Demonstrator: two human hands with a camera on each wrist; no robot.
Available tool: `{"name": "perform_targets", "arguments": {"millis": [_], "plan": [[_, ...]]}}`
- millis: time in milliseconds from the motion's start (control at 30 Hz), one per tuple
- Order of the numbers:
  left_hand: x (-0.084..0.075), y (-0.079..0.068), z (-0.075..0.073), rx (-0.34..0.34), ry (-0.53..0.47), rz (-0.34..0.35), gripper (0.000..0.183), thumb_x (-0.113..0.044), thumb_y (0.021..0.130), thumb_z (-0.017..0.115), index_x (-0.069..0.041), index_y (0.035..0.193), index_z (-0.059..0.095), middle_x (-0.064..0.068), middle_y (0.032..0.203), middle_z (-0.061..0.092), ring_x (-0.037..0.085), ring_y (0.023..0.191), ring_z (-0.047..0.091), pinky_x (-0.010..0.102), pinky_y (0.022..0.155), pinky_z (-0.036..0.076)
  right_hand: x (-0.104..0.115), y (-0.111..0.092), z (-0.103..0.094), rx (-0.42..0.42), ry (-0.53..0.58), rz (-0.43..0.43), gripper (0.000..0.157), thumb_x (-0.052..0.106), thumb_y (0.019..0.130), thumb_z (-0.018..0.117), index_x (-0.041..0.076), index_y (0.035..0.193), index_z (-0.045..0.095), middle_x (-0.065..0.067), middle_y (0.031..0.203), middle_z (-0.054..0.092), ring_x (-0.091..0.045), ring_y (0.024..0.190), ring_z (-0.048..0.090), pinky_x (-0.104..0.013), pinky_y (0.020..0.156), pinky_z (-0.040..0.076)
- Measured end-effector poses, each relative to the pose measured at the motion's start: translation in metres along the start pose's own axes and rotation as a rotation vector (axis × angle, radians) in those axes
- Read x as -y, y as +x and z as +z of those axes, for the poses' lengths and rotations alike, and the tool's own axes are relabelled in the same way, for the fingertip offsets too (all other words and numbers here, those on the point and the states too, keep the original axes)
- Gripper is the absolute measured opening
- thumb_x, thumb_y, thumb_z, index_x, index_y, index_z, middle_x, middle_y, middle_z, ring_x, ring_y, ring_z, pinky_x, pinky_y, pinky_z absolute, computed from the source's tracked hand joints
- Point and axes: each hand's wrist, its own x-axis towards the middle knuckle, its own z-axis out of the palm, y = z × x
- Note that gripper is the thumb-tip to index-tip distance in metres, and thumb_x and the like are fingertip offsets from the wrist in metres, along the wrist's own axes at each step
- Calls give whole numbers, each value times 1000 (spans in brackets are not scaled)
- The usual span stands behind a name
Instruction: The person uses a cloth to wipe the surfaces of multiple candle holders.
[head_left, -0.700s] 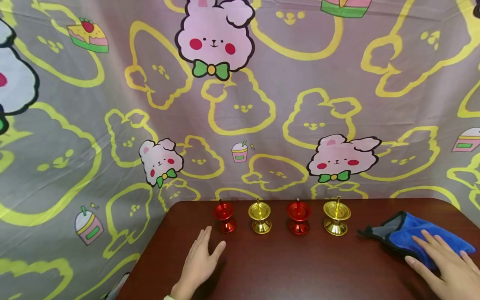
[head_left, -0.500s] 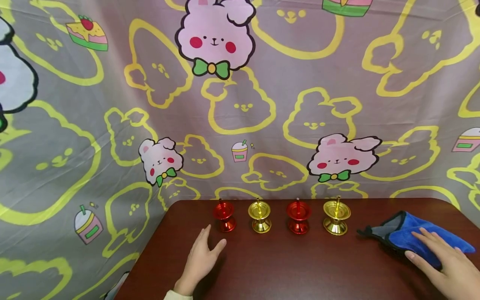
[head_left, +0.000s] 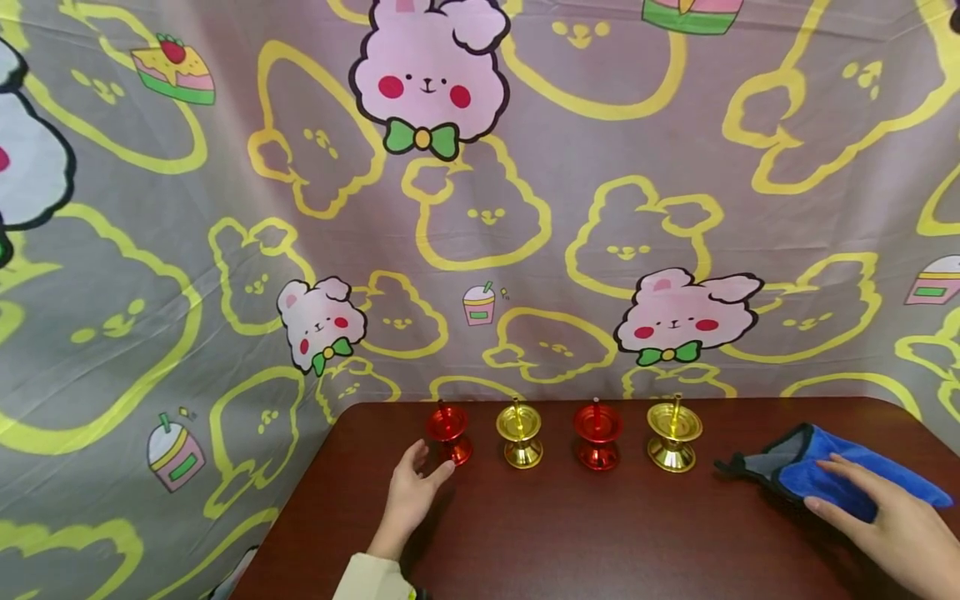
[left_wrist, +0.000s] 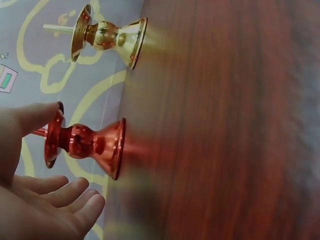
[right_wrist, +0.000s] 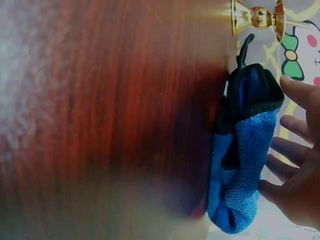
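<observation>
My left hand [head_left: 411,492] is beside the leftmost red candle holder [head_left: 450,423], thumb and fingers spread on its near side. The left wrist view shows the hand [left_wrist: 45,195] with the thumb by the holder's dish and the other fingers below it, around no part of it. My right hand [head_left: 881,517] hovers at the blue cloth [head_left: 813,479], which has black edging and a dark loop. Seen from the right wrist, the cloth [right_wrist: 250,150] lies folded on the table, with loosely spread fingers just above it.
To the right of the first holder stand a gold one [head_left: 519,425], a red one [head_left: 597,427] and another gold one [head_left: 674,425], in a row at the back of the dark red-brown table [head_left: 600,533]. A bunny-patterned curtain [head_left: 525,217] hangs right behind.
My left hand has moved forward and slightly right, up to the leftmost red candle holder, bringing more sleeve into view. My right hand has shifted a little over the cloth, which stays put.
</observation>
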Motion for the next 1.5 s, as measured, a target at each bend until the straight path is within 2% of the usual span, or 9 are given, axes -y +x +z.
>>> {"name": "perform_targets", "arguments": {"millis": [333,667,867,1067,1200,1267,1333,1433,1500], "plan": [[3,15,13,-23,-36,-21,60,-9,86,78,12,135,51,30,129,58,44,113,56,52,93,49,-10,3,0,147,-29,-8,63,38,75,87,-9,111,67,-47,123,48,-67,107,44,-73,80,39],[3,31,25,-77,-95,-52,40,-5,83,79,5,118,62,19,112,67,32,97,60,38,80,48,-29,-1,-1,244,-56,-130,61,3,61,89,-4,117,66,-40,127,52,-64,109,47,-70,80,43],[3,38,30,-108,-136,-94,39,-5,82,80,7,115,63,20,108,68,28,90,63,31,73,51,-33,-5,-3,128,-69,-203,52,-5,64,86,0,112,68,-33,120,62,-57,103,57,-65,74,47],[5,44,32,-130,-93,-88,37,-4,79,81,8,112,68,19,106,71,31,98,60,44,91,46,-33,-5,-3,72,-79,-185,39,2,69,87,1,106,72,-30,112,67,-53,94,63,-62,68,50],[7,47,33,-126,-78,-85,32,-3,80,80,6,109,70,18,104,71,34,100,58,50,95,43,-34,-7,-4,11,-86,-202,38,4,67,88,2,102,75,-29,109,69,-36,79,69,-37,54,50],[7,49,33,-127,-76,-86,29,-3,80,79,5,107,71,16,102,71,33,99,58,49,94,43,-33,-9,-4,-18,-96,-210,37,4,68,87,1,103,75,-28,107,70,-18,60,62,-26,47,38],[8,50,33,-129,-73,-87,27,-3,79,80,5,105,72,15,100,72,32,98,58,48,93,44,-31,-10,-5,-44,-100,-208,33,6,75,84,-1,105,74,-23,95,72,-7,46,45,-24,44,27],[7,51,32,-129,-71,-82,26,-3,79,81,4,103,73,15,99,72,32,98,58,48,93,44,-28,-11,-7,-83,-93,-192,29,21,89,74,-3,106,72,-6,67,66,-2,42,25,-25,44,22],[7,52,31,-126,-64,-85,25,-4,79,81,4,101,73,14,98,72,32,98,58,48,93,44,-26,-10,-9,-134,-68,-196,41,36,94,66,-3,103,73,6,54,54,-2,43,23,-25,43,21]]}}
